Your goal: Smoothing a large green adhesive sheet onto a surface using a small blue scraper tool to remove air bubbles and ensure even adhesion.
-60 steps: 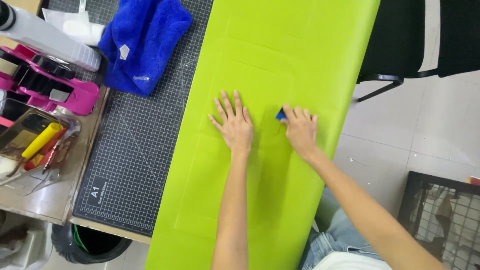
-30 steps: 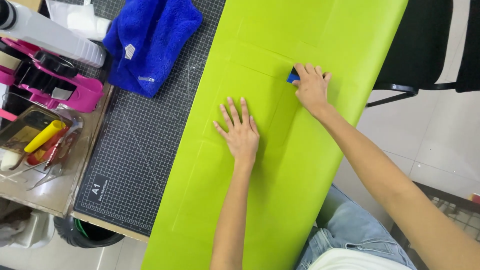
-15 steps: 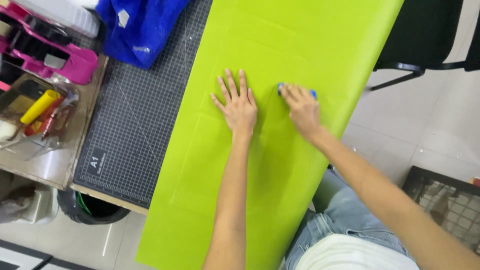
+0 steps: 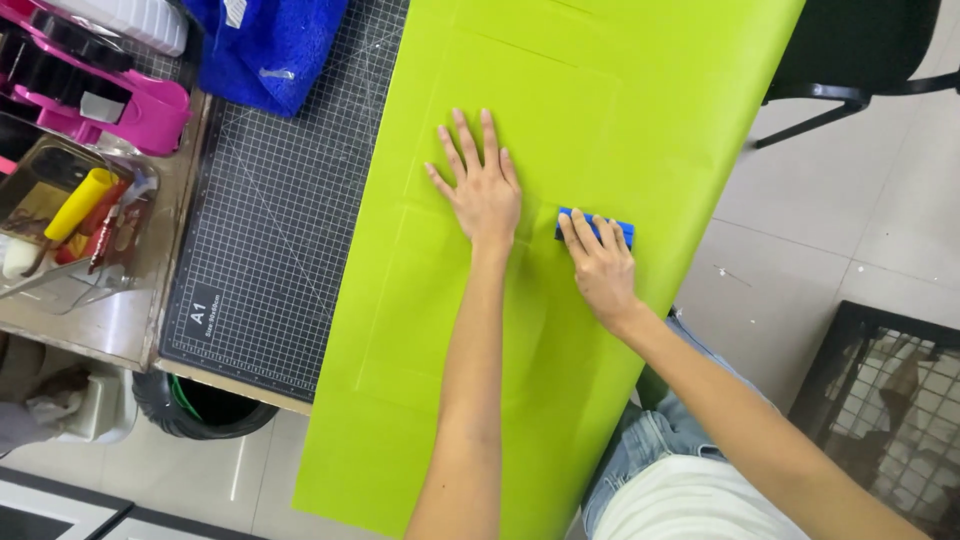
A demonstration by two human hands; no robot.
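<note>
— What are your fingers doing?
— My left hand (image 4: 484,190) lies flat, fingers spread wide, on the green sheet (image 4: 560,90) covering the counter. My right hand (image 4: 600,265) presses a blue scraper (image 4: 597,226) just beside it — fingers curled over it, forearm angled inward.

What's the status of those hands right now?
Left hand flat on lime-green sheet. Right hand pressing blue squeegee. Nothing in the way.

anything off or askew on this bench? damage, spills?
No spills or damage show. One oddity: the lime-green sheet overhangs the cutting mat and the table's near edge, its lower end unsupported. Faint raised outlines show under it. The left hand lies flat on it; the right hand presses a blue block.
</note>
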